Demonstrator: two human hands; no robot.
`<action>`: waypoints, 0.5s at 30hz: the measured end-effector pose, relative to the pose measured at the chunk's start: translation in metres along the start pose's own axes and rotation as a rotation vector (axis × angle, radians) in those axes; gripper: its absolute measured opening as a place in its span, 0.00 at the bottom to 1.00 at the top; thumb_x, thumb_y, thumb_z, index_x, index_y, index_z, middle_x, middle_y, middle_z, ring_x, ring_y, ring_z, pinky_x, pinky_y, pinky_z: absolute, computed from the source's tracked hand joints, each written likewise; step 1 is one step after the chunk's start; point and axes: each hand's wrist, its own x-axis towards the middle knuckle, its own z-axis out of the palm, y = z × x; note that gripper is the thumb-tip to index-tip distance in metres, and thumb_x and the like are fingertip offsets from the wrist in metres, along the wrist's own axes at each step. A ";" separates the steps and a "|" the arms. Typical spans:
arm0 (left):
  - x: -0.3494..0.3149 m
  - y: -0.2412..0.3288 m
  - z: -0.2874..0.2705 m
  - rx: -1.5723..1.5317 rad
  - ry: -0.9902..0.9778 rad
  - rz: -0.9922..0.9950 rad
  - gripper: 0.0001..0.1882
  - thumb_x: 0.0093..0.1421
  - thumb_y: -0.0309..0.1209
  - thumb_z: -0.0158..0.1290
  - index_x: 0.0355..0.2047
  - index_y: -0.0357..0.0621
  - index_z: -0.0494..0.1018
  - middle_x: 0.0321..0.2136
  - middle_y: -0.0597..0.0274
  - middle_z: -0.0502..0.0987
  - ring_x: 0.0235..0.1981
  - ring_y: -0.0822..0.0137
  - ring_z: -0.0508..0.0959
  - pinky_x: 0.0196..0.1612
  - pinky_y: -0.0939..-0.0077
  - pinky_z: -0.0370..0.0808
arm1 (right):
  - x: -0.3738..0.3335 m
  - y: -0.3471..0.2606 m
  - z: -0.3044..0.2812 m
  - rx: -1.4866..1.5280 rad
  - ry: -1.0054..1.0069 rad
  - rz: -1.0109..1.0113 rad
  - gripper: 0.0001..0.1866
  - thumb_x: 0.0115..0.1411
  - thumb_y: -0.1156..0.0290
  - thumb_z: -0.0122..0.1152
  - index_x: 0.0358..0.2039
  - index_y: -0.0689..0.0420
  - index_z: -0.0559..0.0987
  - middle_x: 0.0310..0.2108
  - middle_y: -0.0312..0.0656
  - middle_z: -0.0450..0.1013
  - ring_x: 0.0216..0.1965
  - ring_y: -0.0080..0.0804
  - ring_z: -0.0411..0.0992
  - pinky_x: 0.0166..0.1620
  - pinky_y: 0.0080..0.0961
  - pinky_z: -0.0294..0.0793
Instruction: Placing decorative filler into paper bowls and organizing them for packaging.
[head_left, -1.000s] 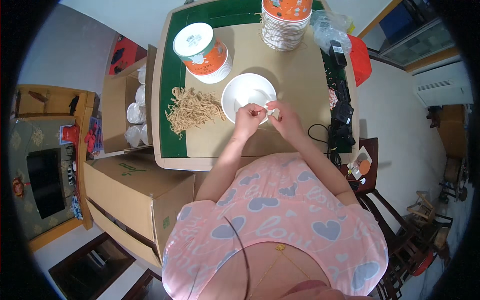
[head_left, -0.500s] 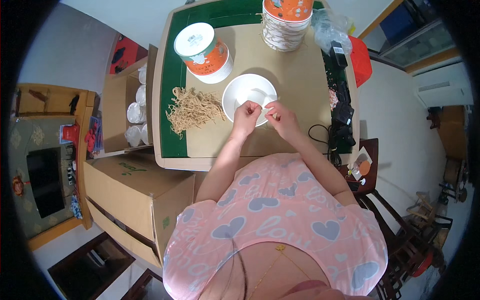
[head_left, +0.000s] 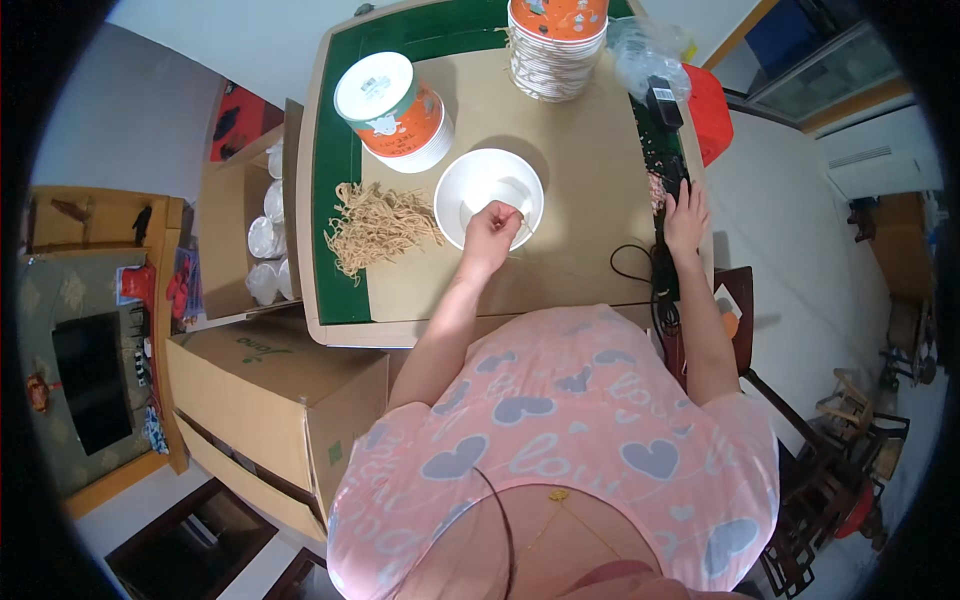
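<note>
A white paper bucket point(head_left: 478, 170) stands mouth up on the cardboard in front of me. My left hand point(head_left: 492, 238) is over its near rim, thumb and fingers pinched on what looks like a thin pale cord point(head_left: 530, 229); most of it is hidden by the fingers. At the table's right edge my right hand point(head_left: 686, 222) lies with its fingers stretched out, nearest to a black device point(head_left: 677, 172) and a patch of small pinkish pieces point(head_left: 657, 192). Whether its fingertips touch them I cannot tell. A heap of tan twisted cords point(head_left: 380, 232) lies left of the bucket.
Upside-down orange printed buckets point(head_left: 410, 128) are stacked at far left. Another tall stack point(head_left: 555, 65) with cords stands at the back. A black power adapter point(head_left: 663, 103), clear plastic bags point(head_left: 645, 50) and black cables point(head_left: 664, 285) line the right edge. Cardboard boxes point(head_left: 265, 365) stand left.
My right hand has left the bucket and moved right to the table's edge, its fingers opening out. My left hand has stayed pinched at the bucket's rim. The whole view has shifted slightly.
</note>
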 end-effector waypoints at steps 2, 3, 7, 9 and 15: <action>0.000 0.001 -0.001 -0.023 0.001 0.011 0.05 0.58 0.27 0.50 0.29 0.38 0.72 0.20 0.72 0.70 0.21 0.81 0.65 0.25 0.86 0.62 | -0.001 0.002 0.005 -0.011 -0.027 0.010 0.29 0.63 0.51 0.40 0.61 0.48 0.57 0.63 0.44 0.51 0.64 0.45 0.46 0.60 0.58 0.46; 0.000 0.002 -0.001 -0.024 0.000 0.009 0.05 0.58 0.27 0.50 0.29 0.38 0.72 0.20 0.72 0.70 0.21 0.81 0.65 0.25 0.86 0.62 | -0.001 0.002 0.007 -0.021 -0.053 0.020 0.29 0.63 0.50 0.39 0.62 0.47 0.56 0.63 0.44 0.50 0.65 0.44 0.45 0.60 0.58 0.45; -0.001 0.007 -0.004 -0.025 -0.013 -0.055 0.05 0.57 0.26 0.51 0.29 0.36 0.72 0.23 0.67 0.74 0.25 0.79 0.70 0.31 0.83 0.68 | -0.001 0.003 0.010 -0.040 -0.096 0.031 0.30 0.63 0.49 0.38 0.63 0.46 0.55 0.64 0.43 0.48 0.65 0.43 0.43 0.61 0.58 0.43; -0.001 0.006 -0.005 -0.031 -0.012 -0.052 0.05 0.57 0.26 0.51 0.29 0.36 0.72 0.23 0.67 0.74 0.25 0.79 0.70 0.31 0.83 0.68 | -0.001 -0.003 0.005 -0.063 -0.006 0.018 0.28 0.63 0.53 0.42 0.61 0.48 0.58 0.61 0.45 0.54 0.63 0.45 0.49 0.60 0.53 0.47; 0.000 0.005 -0.003 -0.034 -0.015 -0.055 0.05 0.57 0.26 0.51 0.29 0.36 0.72 0.23 0.68 0.73 0.24 0.79 0.69 0.30 0.84 0.67 | -0.024 -0.112 -0.069 0.828 -0.153 -0.113 0.17 0.56 0.70 0.54 0.48 0.54 0.71 0.40 0.45 0.70 0.39 0.39 0.71 0.44 0.35 0.68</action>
